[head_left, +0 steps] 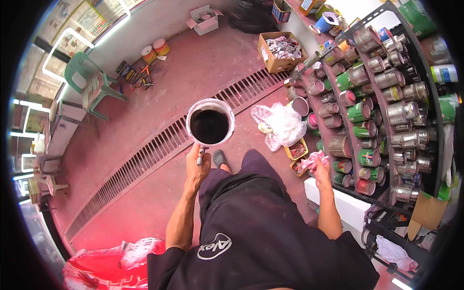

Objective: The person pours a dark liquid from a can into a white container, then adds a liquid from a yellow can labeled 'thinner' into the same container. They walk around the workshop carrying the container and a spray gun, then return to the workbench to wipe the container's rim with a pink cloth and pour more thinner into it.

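Note:
In front of me, my left hand point(197, 166) is closed round a paint spray gun point(200, 155), whose metal fittings show at my fingers. Above them sits its round, pale open-topped cup point(231, 116), dark inside, its rim stained. The rest of the gun is hidden under the cup and my hand. On the right, my right hand point(321, 173) clutches a crumpled pink-and-white rag point(314, 161), held near the paint-can rack point(333, 77). The cup and the rag are well apart.
A floor grate point(154, 157) crosses ahead. Right of it lie a white plastic bag point(282, 124) and yellow containers point(296, 149). A box of rags point(280, 50) stands farther off. A green chair point(94, 87) is at far left, a red plastic-wrapped part point(108, 266) at lower left.

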Motion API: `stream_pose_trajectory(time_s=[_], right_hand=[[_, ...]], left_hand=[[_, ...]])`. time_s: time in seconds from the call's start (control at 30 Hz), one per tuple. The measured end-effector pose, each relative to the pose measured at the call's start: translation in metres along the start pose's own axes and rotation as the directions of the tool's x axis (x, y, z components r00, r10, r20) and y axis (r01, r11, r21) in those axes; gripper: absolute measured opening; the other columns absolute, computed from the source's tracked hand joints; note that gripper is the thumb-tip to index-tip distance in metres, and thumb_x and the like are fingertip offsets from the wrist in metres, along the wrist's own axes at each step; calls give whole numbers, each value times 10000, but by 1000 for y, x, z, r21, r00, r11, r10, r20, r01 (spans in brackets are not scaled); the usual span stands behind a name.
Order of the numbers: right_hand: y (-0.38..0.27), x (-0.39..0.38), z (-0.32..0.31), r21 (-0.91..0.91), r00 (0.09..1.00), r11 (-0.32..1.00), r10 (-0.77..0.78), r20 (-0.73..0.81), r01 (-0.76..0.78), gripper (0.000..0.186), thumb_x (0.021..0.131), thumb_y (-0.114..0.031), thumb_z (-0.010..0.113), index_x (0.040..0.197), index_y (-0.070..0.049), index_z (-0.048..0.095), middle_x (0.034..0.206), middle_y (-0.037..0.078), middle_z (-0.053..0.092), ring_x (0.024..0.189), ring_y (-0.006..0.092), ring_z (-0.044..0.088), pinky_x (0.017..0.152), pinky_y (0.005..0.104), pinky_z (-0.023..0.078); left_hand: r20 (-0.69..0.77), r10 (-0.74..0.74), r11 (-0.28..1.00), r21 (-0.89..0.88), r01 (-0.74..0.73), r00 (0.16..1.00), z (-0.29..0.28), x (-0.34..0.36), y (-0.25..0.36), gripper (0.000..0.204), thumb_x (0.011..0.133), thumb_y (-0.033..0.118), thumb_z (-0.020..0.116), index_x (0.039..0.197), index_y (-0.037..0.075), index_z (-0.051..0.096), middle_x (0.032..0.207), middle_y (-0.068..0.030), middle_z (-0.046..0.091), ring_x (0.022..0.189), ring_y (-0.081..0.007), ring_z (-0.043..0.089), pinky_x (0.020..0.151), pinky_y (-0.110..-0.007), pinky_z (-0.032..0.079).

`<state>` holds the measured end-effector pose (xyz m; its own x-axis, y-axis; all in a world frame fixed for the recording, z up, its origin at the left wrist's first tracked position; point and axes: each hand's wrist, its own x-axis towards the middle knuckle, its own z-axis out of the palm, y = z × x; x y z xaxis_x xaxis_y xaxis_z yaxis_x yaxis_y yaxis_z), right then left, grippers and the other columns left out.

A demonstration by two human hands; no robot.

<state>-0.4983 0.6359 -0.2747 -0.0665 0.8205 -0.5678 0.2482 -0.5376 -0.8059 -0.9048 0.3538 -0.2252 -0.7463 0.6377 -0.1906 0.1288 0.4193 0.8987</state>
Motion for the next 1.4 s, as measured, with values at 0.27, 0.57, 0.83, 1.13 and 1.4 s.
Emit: stream_pose_trajectory(time_s=[0.27, 0.57, 0.83, 1.13, 1.4], right_hand=[[-79, 81, 120, 30, 985, 999, -20, -171, 25, 428, 1045, -175, 627, 1416, -166, 414, 936, 28, 633, 582, 77, 535, 468, 239, 458], [-198, 219, 240, -16, 989, 999, -34, -145, 32, 351, 1040, -132, 593, 1356, -124, 441, 884, 16, 582, 596, 86, 530, 480, 247, 458], [-297, 302, 328, 67, 980, 997, -17, -198, 31, 317, 1046, -159, 602, 1320, -152, 443, 883, 1, 586, 598, 77, 531, 511, 241, 462], [-323, 354, 452, 339, 944, 939, 62, -323, 54, 319, 1034, -114, 609, 1306, -156, 446, 932, 35, 609, 586, 96, 528, 490, 264, 467], [-381, 421, 506, 303, 898, 926, -77, -432, 225, 249, 1072, -204, 588, 1266, -84, 490, 830, -8, 570, 565, 70, 500, 457, 261, 417]], left_hand=[[129, -60, 998, 10, 59, 990, -12, 199, 22, 210, 891, 2, 555, 1082, -2, 644, 840, -159, 671, 715, -218, 627, 676, -357, 513], [169, 172, 981, 62, -184, 971, -17, 408, 88, 152, 862, 7, 594, 985, -18, 680, 832, -174, 711, 771, -285, 708, 699, -382, 532], [182, 201, 980, -26, -200, 962, -20, 574, 111, 156, 835, 1, 595, 973, -11, 664, 814, -166, 687, 725, -272, 660, 700, -363, 522], [395, 231, 973, -90, -213, 889, -34, 781, 128, 122, 904, 9, 611, 988, 2, 700, 760, -50, 653, 721, -113, 588, 657, -308, 487], [515, 253, 945, 48, -322, 819, -27, 899, 163, 106, 921, 78, 648, 929, -14, 700, 772, -8, 655, 715, -101, 568, 648, -319, 480]])
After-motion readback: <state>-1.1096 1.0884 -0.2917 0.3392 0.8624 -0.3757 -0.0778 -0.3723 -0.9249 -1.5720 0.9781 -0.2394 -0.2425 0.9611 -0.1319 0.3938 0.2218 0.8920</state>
